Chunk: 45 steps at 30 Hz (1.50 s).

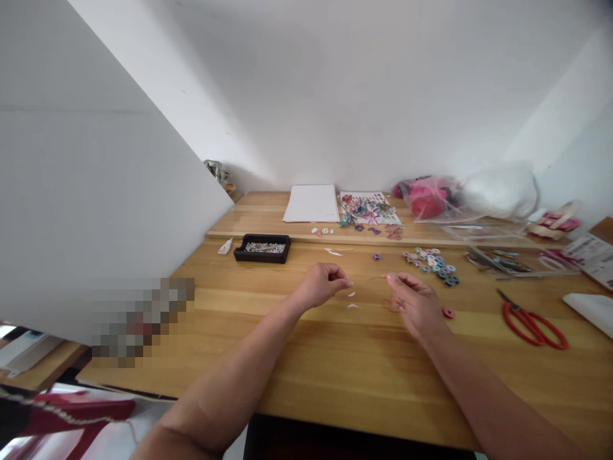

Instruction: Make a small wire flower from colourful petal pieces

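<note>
Above the middle of the wooden table, my right hand (416,301) pinches an orange thread (393,305) between thumb and forefinger. Part of the thread hangs in a loose loop below those fingers, and a short stretch points toward my other hand. My left hand (325,284) is closed in a pinch a little way to the left; what lies between its fingertips is too small to make out. Two small white curved slivers (353,306) lie on the wood just below my left fingertips. A red thread spool (447,312) rests beside my right wrist.
Red-handled scissors (534,327) lie at the right. Several coloured spools (433,263) cluster behind my right hand, near a clear tray (550,265) of tools. A black box (262,257) of beads stands back left. White paper (311,203) and plastic bags (498,191) occupy the rear ledge.
</note>
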Each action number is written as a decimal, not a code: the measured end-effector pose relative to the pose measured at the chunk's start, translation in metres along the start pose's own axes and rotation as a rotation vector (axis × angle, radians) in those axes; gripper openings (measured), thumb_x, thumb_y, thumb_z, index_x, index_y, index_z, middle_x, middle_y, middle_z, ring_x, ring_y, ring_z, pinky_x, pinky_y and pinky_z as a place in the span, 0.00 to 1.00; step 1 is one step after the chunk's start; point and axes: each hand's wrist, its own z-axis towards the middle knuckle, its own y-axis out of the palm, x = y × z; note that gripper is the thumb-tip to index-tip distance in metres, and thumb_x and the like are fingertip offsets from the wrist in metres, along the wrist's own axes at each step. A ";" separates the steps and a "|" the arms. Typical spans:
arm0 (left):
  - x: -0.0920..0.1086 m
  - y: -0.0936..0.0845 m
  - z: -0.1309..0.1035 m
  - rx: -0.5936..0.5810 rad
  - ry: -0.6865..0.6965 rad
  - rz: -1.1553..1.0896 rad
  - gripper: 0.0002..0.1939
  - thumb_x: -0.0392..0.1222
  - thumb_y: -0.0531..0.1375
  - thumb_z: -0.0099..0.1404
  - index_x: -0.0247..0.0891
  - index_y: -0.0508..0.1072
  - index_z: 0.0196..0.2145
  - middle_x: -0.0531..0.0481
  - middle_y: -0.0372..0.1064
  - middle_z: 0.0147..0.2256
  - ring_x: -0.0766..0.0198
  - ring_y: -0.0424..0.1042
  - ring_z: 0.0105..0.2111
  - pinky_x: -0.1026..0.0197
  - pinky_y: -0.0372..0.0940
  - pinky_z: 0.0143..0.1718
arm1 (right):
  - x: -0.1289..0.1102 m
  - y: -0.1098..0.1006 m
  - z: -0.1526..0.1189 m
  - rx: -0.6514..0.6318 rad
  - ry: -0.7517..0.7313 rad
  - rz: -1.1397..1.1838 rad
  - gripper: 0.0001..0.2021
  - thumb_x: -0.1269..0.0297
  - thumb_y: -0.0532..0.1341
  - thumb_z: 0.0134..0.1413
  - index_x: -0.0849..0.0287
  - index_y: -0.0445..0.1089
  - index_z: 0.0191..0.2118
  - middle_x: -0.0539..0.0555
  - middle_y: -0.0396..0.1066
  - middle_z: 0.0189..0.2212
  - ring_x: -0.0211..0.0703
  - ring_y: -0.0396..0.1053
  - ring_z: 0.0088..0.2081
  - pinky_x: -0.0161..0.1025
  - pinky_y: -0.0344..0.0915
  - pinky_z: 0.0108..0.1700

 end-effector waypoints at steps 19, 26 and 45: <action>0.000 0.008 -0.001 0.044 0.059 -0.022 0.13 0.49 0.64 0.56 0.34 0.74 0.28 0.56 0.63 0.20 0.72 0.57 0.21 0.66 0.51 0.23 | 0.000 0.007 -0.006 -0.040 0.119 0.001 0.16 0.54 0.74 0.36 0.60 0.76 0.29 0.43 0.52 0.13 0.27 0.43 0.16 0.30 0.40 0.18; 0.004 0.010 -0.004 0.061 0.113 0.006 0.12 0.47 0.63 0.57 0.33 0.74 0.28 0.55 0.64 0.21 0.71 0.58 0.21 0.66 0.51 0.23 | 0.002 0.007 -0.004 -0.029 0.154 0.047 0.16 0.56 0.75 0.35 0.60 0.74 0.28 0.42 0.51 0.13 0.26 0.42 0.16 0.29 0.40 0.18; 0.010 0.013 -0.008 0.058 0.123 0.055 0.10 0.44 0.63 0.58 0.34 0.76 0.30 0.56 0.62 0.19 0.72 0.56 0.20 0.67 0.50 0.23 | 0.000 0.009 -0.006 0.004 0.084 -0.048 0.16 0.55 0.74 0.34 0.60 0.73 0.27 0.45 0.61 0.17 0.27 0.48 0.17 0.31 0.43 0.18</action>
